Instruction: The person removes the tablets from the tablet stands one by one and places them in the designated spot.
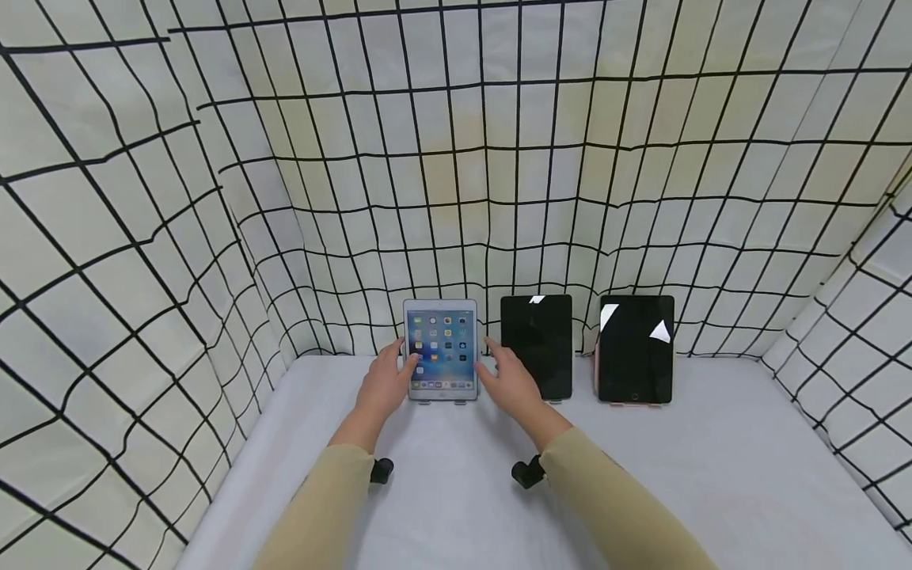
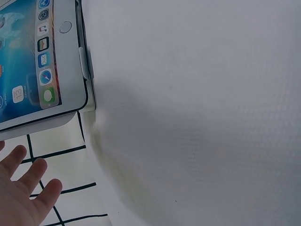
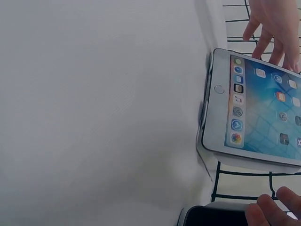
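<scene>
A white tablet with its home screen lit stands propped nearly upright on a stand at the table's far side. My left hand is at its left edge, the thumb overlapping the frame in the head view. Opposite it, my right hand is at the right edge, thumb pointing toward the frame. In the left wrist view the left fingers are spread beside the tablet. The right fingers show loosely bent below the tablet in the right wrist view, apart from it.
Two dark-screened tablets stand to the right: a black one close by the right hand and another with pinkish stand parts farther right. A white cloth covers the table. White walls with a black grid enclose it.
</scene>
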Demonstrator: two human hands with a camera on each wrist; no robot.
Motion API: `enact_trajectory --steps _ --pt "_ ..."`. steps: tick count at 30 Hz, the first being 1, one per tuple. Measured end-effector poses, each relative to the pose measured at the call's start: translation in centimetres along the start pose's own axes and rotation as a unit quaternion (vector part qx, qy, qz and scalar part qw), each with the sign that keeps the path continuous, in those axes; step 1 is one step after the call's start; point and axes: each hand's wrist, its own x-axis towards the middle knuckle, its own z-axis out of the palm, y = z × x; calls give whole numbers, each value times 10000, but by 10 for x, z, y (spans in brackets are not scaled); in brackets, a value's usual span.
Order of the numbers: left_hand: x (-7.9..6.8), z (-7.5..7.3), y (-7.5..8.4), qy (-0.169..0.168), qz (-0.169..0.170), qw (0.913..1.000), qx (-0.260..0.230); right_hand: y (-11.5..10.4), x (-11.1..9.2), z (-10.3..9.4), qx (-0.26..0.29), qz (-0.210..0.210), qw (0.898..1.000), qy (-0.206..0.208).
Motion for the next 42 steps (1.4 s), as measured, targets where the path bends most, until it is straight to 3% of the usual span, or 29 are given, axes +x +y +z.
enact_trajectory --steps 7,12,20,25,34,42 --pt "4 2 -2 -48 90 9999 -92 -10 6 5 110 86 9999 -93" --pt "5 1 2 -5 132 9998 -137 -15 11 6 482 153 9986 -125" --pt "4 -2 4 8 150 9998 -130 -16 11 9 626 319 9974 148" --pt "2 -1 4 89 195 9998 -28 -13 8 12 647 214 9971 345" --pt "-5 2 0 603 38 9977 -296 -7 0 20 702 26 9962 509" --pt "-5 3 -6 975 252 9947 -215 -3 -1 26 491 -210 9970 556"
